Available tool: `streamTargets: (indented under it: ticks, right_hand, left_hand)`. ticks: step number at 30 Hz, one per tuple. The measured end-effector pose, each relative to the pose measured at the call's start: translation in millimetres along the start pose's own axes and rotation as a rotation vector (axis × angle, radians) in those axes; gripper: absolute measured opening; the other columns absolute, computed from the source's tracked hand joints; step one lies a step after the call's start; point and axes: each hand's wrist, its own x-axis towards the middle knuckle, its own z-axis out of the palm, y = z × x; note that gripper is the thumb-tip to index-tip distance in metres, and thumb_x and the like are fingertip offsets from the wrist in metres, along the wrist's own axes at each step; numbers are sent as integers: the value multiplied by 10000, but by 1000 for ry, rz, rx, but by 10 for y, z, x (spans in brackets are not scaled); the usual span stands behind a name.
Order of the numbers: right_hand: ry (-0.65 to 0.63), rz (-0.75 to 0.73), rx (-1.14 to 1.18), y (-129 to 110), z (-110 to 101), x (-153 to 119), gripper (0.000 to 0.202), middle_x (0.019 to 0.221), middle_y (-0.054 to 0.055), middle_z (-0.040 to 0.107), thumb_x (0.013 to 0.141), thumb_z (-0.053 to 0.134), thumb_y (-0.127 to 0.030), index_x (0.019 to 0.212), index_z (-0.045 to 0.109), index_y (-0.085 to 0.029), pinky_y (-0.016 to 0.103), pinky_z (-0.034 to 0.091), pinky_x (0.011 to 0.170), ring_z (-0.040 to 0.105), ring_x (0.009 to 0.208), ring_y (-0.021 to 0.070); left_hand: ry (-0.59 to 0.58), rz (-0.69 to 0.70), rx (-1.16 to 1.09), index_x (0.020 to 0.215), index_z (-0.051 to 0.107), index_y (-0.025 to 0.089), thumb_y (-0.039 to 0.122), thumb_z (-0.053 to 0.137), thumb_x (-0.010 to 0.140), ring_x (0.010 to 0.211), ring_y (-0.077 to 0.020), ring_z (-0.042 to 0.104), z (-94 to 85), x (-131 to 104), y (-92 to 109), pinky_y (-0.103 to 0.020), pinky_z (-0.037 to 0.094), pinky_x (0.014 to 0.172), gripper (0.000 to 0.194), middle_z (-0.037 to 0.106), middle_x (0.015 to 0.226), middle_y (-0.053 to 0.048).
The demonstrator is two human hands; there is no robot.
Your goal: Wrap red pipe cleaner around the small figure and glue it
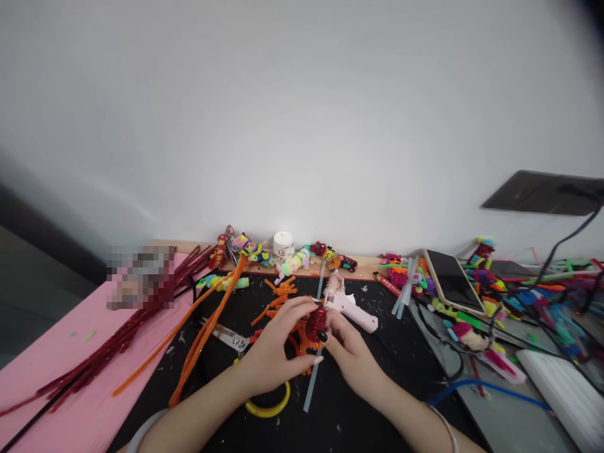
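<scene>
A small glittery red piece is between my hands above the black mat. My right hand pinches it from the right, thumb and fingers closed on it. My left hand is at its other side, fingertips touching the top, with the thumb held apart below. Short orange fuzzy stems lie behind and under my hands. A pale pink glue gun rests just beyond my right hand. Scissors lie partly hidden by my left hand, beside a yellow ring. A translucent glue stick runs beneath the hands.
Long red stems and orange stems spread over the left side. Small colourful figures and a white container line the back. At right are a phone, a white power strip, cables and many coloured pieces.
</scene>
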Motion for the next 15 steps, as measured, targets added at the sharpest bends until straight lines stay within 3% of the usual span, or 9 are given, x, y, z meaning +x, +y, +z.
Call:
streamTargets:
  ticks: [11,15]
  right_hand:
    - [-2,-75,-167,-8,16,-22,110,775,-1,438,890,470,-202,780,480,-208,282,365,648,426,715,168]
    - [-6,-123,-239,-6,4,-37,69,797,7,440,890,464,-181,837,498,-211,285,359,628,427,710,170]
  left_hand:
    - [19,32,20,1240,524,285,118,667,730,1236,-282,441,22,5,-35,-436,329,1062,555,513,1307,-85]
    - [81,25,-17,1310,447,296,150,669,748,1268,-292,408,41,-17,-64,-459,305,1073,622,436,1395,-90]
